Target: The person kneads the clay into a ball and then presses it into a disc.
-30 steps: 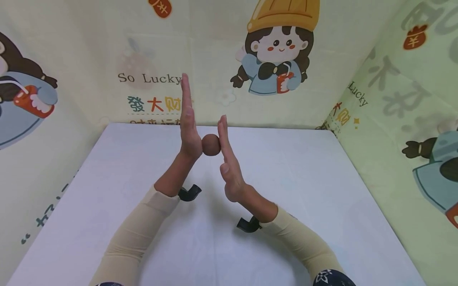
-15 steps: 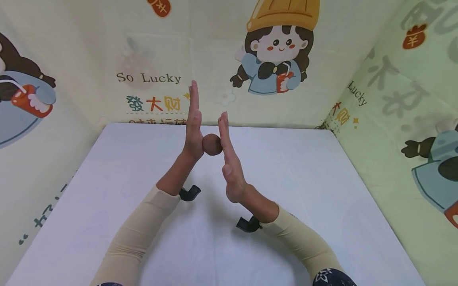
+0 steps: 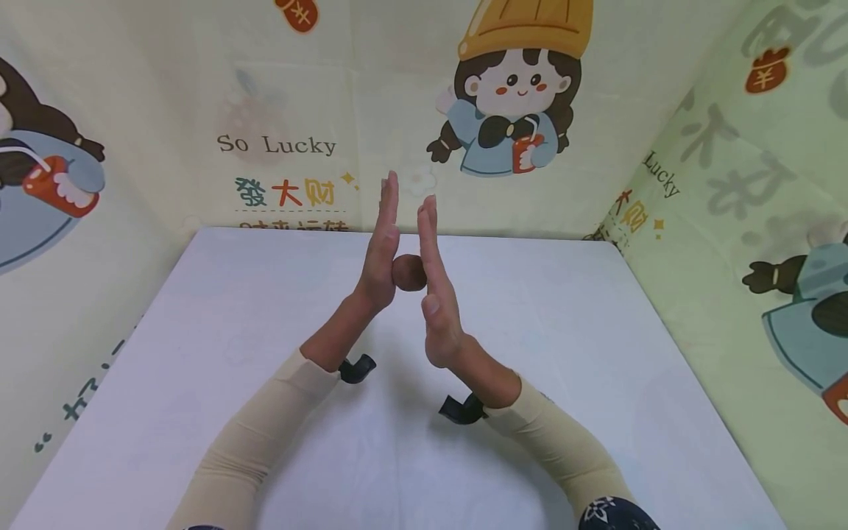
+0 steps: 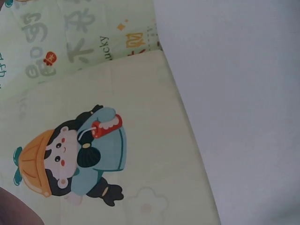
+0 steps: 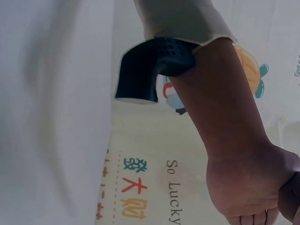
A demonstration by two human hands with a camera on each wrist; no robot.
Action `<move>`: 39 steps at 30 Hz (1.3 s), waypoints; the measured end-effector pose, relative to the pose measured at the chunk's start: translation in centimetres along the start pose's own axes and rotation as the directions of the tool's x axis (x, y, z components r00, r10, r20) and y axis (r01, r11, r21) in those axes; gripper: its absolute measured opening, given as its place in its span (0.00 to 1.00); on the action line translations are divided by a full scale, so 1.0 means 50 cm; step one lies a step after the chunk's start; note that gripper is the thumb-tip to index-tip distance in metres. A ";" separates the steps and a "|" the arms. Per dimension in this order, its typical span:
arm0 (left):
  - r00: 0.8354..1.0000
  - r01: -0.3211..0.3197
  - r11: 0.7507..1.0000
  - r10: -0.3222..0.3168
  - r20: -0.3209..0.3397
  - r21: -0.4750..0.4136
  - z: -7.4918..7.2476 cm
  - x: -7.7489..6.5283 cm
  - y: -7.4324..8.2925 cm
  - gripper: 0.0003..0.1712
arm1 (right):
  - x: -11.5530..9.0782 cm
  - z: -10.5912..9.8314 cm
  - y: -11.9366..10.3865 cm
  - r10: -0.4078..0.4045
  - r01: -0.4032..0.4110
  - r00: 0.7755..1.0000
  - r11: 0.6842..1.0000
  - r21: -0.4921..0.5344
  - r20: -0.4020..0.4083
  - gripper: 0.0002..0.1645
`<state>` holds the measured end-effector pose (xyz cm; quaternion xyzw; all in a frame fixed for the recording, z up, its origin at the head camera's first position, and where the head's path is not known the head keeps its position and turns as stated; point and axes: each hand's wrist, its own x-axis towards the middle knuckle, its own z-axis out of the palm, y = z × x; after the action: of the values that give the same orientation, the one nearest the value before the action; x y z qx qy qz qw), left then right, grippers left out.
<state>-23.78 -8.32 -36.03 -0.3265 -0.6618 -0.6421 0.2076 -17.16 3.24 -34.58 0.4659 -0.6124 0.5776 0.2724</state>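
A small brown ball (image 3: pixel 409 273) is held between my two hands above the white table. My left hand (image 3: pixel 380 261) presses on it from the left, fingers straight and pointing away from me. On the other side the straight fingers of my right hand (image 3: pixel 439 294) touch the ball, with that palm lower in the head view. The right wrist view shows my left hand (image 5: pixel 248 183) and forearm, and part of the dark ball (image 5: pixel 290 197) at the right edge. In the left wrist view only a rounded brown shape (image 4: pixel 16 211) shows in the lower left corner.
The white tabletop (image 3: pixel 563 331) spreads beneath both arms. Printed cloth walls (image 3: pixel 384 110) with cartoon figures and lettering stand at the back and sides. A black curved wrist mount (image 3: pixel 358 369) sits on my left wrist, another black mount (image 3: pixel 462 409) on my right.
My left hand has moved right and its fingertips have come lower in the head view. The ball has shifted right with it, and my right hand has moved slightly right and farther away.
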 end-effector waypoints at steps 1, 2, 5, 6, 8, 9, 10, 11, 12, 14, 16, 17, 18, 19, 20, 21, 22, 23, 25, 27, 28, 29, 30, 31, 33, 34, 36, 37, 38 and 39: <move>1.000 0.002 1.000 -0.002 0.010 0.000 0.004 -0.003 0.001 0.42 | 0.002 -0.001 -0.001 -0.002 0.002 1.000 1.000 -0.001 -0.005 0.59; 1.000 0.003 1.000 -0.003 0.019 0.001 0.007 -0.006 0.001 0.42 | 0.004 -0.003 -0.001 -0.003 0.003 1.000 1.000 -0.003 -0.009 0.59; 0.999 0.001 1.000 -0.001 0.039 -0.012 0.017 -0.013 0.000 0.41 | 0.008 -0.008 -0.004 0.000 0.000 1.000 1.000 -0.016 -0.021 0.59; 0.999 -0.002 1.000 0.002 0.042 -0.013 0.020 -0.015 0.000 0.41 | 0.010 -0.009 -0.005 -0.001 0.000 1.000 1.000 -0.020 -0.023 0.60; 0.999 -0.009 1.000 0.010 0.046 -0.015 0.025 -0.020 -0.001 0.41 | 0.013 -0.012 -0.005 0.002 -0.003 1.000 1.000 -0.028 -0.027 0.60; 0.999 -0.009 1.000 0.010 0.048 -0.023 0.028 -0.022 -0.002 0.40 | 0.014 -0.014 -0.006 0.004 -0.005 1.000 1.000 -0.030 -0.028 0.60; 0.999 -0.005 0.999 0.007 0.052 -0.034 0.031 -0.024 -0.001 0.40 | 0.016 -0.015 -0.006 0.004 -0.005 1.000 0.999 -0.034 -0.030 0.60; 0.998 -0.005 0.999 0.007 0.055 -0.039 0.034 -0.027 -0.001 0.40 | 0.018 -0.016 -0.006 0.002 -0.003 1.000 0.999 -0.039 -0.031 0.60; 0.998 -0.006 0.999 0.008 0.057 -0.042 0.036 -0.029 0.000 0.40 | 0.020 -0.018 -0.006 -0.002 0.000 0.999 0.999 -0.045 -0.032 0.60; 0.998 -0.004 0.998 0.008 0.063 -0.062 0.041 -0.033 0.001 0.40 | 0.025 -0.021 -0.007 -0.011 0.008 0.999 0.998 -0.060 -0.037 0.60; 0.998 -0.015 0.997 0.020 0.065 -0.070 0.046 -0.037 0.003 0.40 | 0.030 -0.024 -0.007 -0.020 0.017 0.999 0.997 -0.072 -0.044 0.59; 0.997 -0.026 0.997 0.031 0.067 -0.069 0.049 -0.039 0.004 0.39 | 0.033 -0.025 -0.007 -0.021 0.018 0.999 0.997 -0.073 -0.048 0.59; 0.997 -0.038 0.997 0.043 0.070 -0.069 0.052 -0.040 0.005 0.39 | 0.035 -0.027 -0.007 -0.023 0.019 0.998 0.997 -0.075 -0.054 0.60; 0.996 -0.049 0.997 0.054 0.074 -0.067 0.054 -0.042 0.007 0.39 | 0.037 -0.029 -0.007 -0.023 0.018 0.998 0.997 -0.077 -0.060 0.60; 0.995 -0.058 0.996 0.063 0.078 -0.066 0.057 -0.045 0.010 0.39 | 0.039 -0.031 -0.007 -0.022 0.017 0.998 0.997 -0.075 -0.066 0.60; 0.994 -0.063 0.996 0.068 0.084 -0.066 0.059 -0.047 0.012 0.39 | 0.041 -0.034 -0.008 -0.022 0.017 0.997 0.997 -0.073 -0.073 0.60; 0.993 -0.064 0.996 0.070 0.090 -0.068 0.062 -0.050 0.015 0.39 | 0.043 -0.036 -0.007 -0.023 0.017 0.997 0.997 -0.071 -0.079 0.60; 0.993 -0.066 0.995 0.072 0.095 -0.068 0.064 -0.052 0.018 0.39 | 0.044 -0.038 -0.007 -0.023 0.017 0.996 0.997 -0.069 -0.084 0.59; 0.992 -0.066 0.995 0.073 0.100 -0.072 0.068 -0.055 0.023 0.39 | 0.046 -0.042 -0.005 -0.024 0.018 0.995 0.997 -0.069 -0.092 0.59; 0.992 -0.072 0.994 0.080 0.102 -0.077 0.071 -0.057 0.029 0.39 | 0.047 -0.045 -0.002 -0.024 0.018 0.995 0.998 -0.066 -0.097 0.58; 0.991 -0.078 0.994 0.086 0.101 -0.079 0.073 -0.057 0.032 0.39 | 0.047 -0.047 -0.001 -0.024 0.017 0.995 0.998 -0.066 -0.098 0.58; 0.990 -0.088 0.993 0.095 0.101 -0.077 0.074 -0.057 0.035 0.39 | 0.047 -0.048 0.000 -0.023 0.017 0.995 0.998 -0.067 -0.100 0.57; 0.989 -0.100 0.992 0.107 0.101 -0.074 0.075 -0.057 0.038 0.39 | 0.048 -0.049 0.001 -0.025 0.018 0.995 0.997 -0.070 -0.101 0.57; 0.988 -0.110 0.991 0.117 0.102 -0.072 0.077 -0.057 0.041 0.40 | 0.048 -0.050 0.002 -0.024 0.017 0.994 0.997 -0.069 -0.102 0.57; 0.985 -0.134 0.989 0.141 0.103 -0.067 0.079 -0.058 0.049 0.40 | 0.049 -0.052 0.004 -0.026 0.019 0.994 0.997 -0.069 -0.103 0.57; 0.983 -0.146 0.987 0.152 0.103 -0.064 0.080 -0.059 0.053 0.40 | 0.049 -0.053 0.005 -0.023 0.017 0.995 0.998 -0.063 -0.101 0.57; 0.980 -0.166 0.984 0.172 0.103 -0.062 0.082 -0.059 0.061 0.41 | 0.049 -0.055 0.007 -0.020 0.014 0.995 0.998 -0.059 -0.100 0.56; 0.979 -0.172 0.983 0.178 0.103 -0.064 0.083 -0.059 0.066 0.41 | 0.049 -0.056 0.008 -0.017 0.011 0.995 0.998 -0.057 -0.099 0.56; 0.977 -0.181 0.981 0.187 0.102 -0.066 0.084 -0.059 0.072 0.41 | 0.049 -0.056 0.009 -0.015 0.010 0.995 0.998 -0.059 -0.097 0.56; 0.975 -0.191 0.979 0.197 0.099 -0.066 0.085 -0.058 0.076 0.40 | 0.050 -0.057 0.010 -0.013 0.007 0.995 0.998 -0.057 -0.094 0.55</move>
<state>-18.49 -4.76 -35.73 -0.4285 -0.6185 -0.6191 0.2250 -19.24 5.29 -32.13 0.4331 -0.6127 0.5801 0.3171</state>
